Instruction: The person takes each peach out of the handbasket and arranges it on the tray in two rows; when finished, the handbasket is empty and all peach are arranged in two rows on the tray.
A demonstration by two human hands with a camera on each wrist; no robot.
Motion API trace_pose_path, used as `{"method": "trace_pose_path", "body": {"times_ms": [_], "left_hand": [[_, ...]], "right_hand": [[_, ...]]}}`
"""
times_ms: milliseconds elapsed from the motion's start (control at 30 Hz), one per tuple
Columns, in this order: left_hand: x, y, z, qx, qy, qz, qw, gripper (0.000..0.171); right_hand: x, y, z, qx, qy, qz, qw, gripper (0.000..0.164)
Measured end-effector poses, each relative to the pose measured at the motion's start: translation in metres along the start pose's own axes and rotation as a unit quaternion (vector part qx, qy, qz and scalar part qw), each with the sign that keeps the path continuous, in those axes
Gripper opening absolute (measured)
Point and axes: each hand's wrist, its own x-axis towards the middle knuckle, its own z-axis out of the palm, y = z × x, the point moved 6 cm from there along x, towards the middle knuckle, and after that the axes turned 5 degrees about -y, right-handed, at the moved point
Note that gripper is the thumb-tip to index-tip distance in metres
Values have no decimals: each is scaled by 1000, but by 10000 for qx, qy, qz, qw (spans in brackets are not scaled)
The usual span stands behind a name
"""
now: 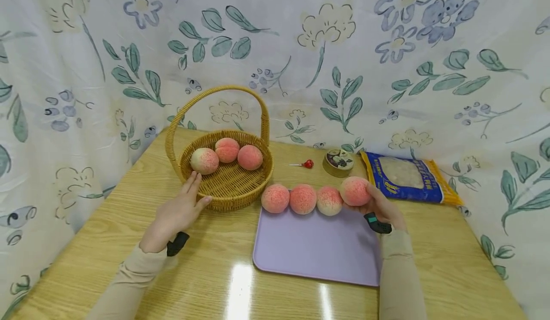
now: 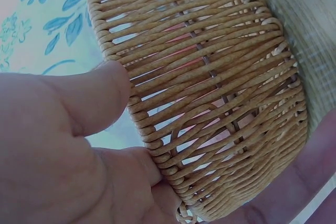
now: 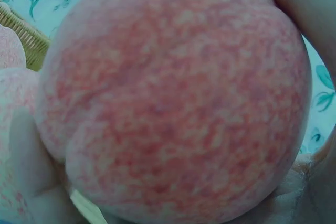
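Note:
My right hand (image 1: pixel 382 208) grips a pink and cream peach (image 1: pixel 354 191), which fills most of the right wrist view, with fingers on both sides of it. To its left, three peaches (image 1: pixel 302 199) line up along the far edge of the lilac tray (image 1: pixel 318 248). My left hand (image 1: pixel 178 215) rests at the front left of the wicker basket (image 1: pixel 234 204). Its fingers look fairly straight in the head view, and in the left wrist view the thumb (image 2: pixel 100 95) touches the woven rim. Three more peaches (image 1: pixel 227 150) lie inside the basket, toward its back.
Behind the tray stand a small round tin (image 1: pixel 338 162) and a red-headed pointed tool (image 1: pixel 307 164). A blue and yellow bag (image 1: pixel 401 179) lies at the back right against the floral curtain (image 1: pixel 301 71). The basket's tall arched handle (image 1: pixel 227 88) rises over it.

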Motion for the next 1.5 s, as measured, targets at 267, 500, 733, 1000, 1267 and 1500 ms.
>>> {"method": "trace_pose_path", "body": {"times_ms": [267, 500, 733, 1000, 1267, 1500], "left_hand": [[0, 0, 0, -19, -29, -3, 10000, 75], [0, 1, 0, 33, 7, -60, 10000, 74], [-1, 0, 1, 101, 70, -63, 9999, 73], [0, 0, 1, 70, 65, -37, 9999, 74], [-1, 1, 0, 67, 48, -32, 10000, 73], [-1, 1, 0, 36, 60, -18, 10000, 73]], "right_hand": [[-10, 5, -7, -641, 334, 146, 9973, 41], [-12, 10, -21, -1502, 741, 719, 9832, 30], [-14, 19, -30, -2071, 931, 1509, 9621, 51], [-10, 17, -29, -2698, 1031, 1767, 9409, 75], [-8, 6, -16, -3651, 1430, 2046, 8969, 67], [-4, 1, -4, -4129, 1460, 2243, 8706, 68]]}}
